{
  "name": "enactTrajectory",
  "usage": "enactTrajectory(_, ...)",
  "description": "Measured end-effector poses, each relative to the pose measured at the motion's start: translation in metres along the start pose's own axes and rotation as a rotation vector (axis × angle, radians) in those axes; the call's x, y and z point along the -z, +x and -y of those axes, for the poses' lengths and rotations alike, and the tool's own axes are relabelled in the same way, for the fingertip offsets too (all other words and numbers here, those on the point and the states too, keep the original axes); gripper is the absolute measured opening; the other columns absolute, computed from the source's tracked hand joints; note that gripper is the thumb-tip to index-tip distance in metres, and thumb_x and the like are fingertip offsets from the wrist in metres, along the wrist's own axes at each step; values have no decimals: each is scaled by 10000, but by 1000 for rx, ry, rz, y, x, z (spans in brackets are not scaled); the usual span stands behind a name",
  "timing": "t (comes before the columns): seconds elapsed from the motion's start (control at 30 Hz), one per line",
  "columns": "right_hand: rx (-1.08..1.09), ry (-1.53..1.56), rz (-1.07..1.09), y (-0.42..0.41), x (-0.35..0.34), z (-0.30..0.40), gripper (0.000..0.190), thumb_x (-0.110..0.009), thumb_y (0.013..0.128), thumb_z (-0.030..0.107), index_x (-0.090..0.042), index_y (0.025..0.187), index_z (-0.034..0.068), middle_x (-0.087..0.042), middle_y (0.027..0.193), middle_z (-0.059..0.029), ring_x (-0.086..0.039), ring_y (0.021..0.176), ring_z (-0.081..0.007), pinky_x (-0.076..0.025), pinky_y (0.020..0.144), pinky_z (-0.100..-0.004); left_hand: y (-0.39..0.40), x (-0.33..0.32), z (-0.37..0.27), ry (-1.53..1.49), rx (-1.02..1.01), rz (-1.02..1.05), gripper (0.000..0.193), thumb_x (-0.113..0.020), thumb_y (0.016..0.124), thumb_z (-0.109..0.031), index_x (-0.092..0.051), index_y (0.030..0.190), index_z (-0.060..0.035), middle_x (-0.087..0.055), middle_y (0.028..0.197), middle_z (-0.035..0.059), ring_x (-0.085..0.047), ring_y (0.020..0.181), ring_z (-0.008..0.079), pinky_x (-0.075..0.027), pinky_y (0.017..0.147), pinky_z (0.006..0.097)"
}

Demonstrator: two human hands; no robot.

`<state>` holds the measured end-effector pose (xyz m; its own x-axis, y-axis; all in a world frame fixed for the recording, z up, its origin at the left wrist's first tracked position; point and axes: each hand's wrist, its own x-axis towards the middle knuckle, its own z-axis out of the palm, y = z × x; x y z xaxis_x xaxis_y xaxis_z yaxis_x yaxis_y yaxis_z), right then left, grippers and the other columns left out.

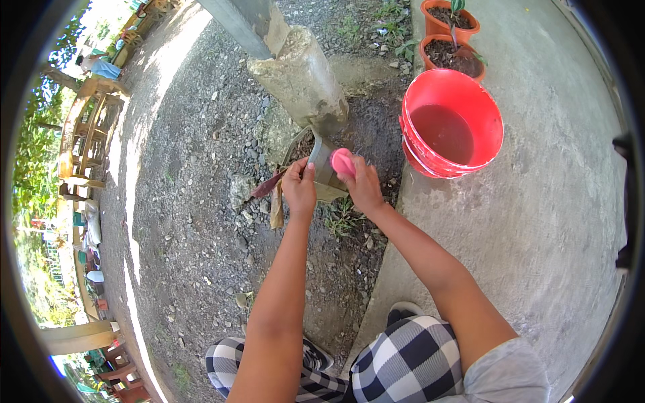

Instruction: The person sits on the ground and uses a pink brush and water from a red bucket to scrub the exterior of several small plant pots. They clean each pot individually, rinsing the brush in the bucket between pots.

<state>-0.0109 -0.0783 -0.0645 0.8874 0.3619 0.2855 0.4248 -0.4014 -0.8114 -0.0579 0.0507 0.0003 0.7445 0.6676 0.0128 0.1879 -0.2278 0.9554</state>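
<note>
My left hand (299,187) grips the near rim of a square grey plant pot (325,153) with soil inside. The pot leans on the ground by the foot of a concrete post. Drooping leaves (268,185), one dark reddish and one dry brown, hang out beside my left fingers. In my right hand (366,185) is a pink scrub brush (343,162), held against or very close to the pot's right side wall; contact cannot be made out. To the right stands a red bucket (491,121) partly filled with murky brownish water.
Two orange pots (428,53) with soil and young plants stand behind the bucket. The concrete post base (307,80) rises just beyond the grey pot. A concrete slab (549,211) edges the gravel ground (196,242). Far left are a wooden bench (83,136) and a person (98,65).
</note>
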Motion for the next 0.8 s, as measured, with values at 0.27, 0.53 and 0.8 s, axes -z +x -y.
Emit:
enactTrajectory(0.27, 74, -79, 114, 13, 10, -7, 389, -677, 781, 231, -517, 1125, 151, -631, 1016, -116, -587, 830, -338, -441, 724, -434, 7, 10, 10, -35, -50, -7, 164, -585, 878, -74, -633, 991, 35, -598, 827, -13, -493, 746, 58, -405, 692, 210)
enactTrajectory(0.53, 46, -84, 213, -1, 12, 2, 418, -673, 788, 187, -514, 1168, 119, -612, 1069, -138, -579, 889, -337, -426, 773, -438, 9, 12, 16, -31, -83, -13, 167, -589, 877, -83, -630, 992, 32, -596, 838, -13, -500, 769, 59, -408, 707, 212)
enactTrajectory(0.8, 187, -159, 236, -12, 9, -18, 374, -636, 809, 261, -517, 1153, 174, -626, 1049, -64, -611, 914, -264, -439, 734, -468, 10, -1, 17, -27, -104, -56, 128, -592, 863, -66, -626, 938, 32, -586, 802, 13, -517, 734, 90, -426, 701, 242)
